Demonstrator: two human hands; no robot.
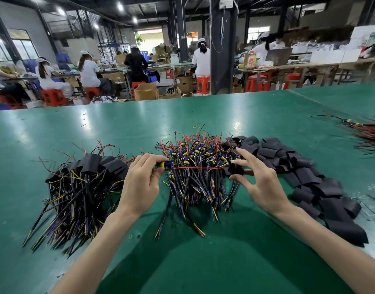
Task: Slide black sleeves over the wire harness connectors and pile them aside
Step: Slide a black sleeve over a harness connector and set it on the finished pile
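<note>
Head view: the left hand [140,183] pinches a blue-and-yellow connector [167,164]. The right hand [260,183], forefinger raised, pinches a black sleeve [234,169] between thumb and finger. A red wire [199,167] stretches between them. Beneath lies the unsleeved harness heap [195,187], a tangle of red, black, yellow and purple leads. Sleeved harnesses [82,187] pile left, and loose sleeves [313,179] trail right on the green bench [97,128].
</note>
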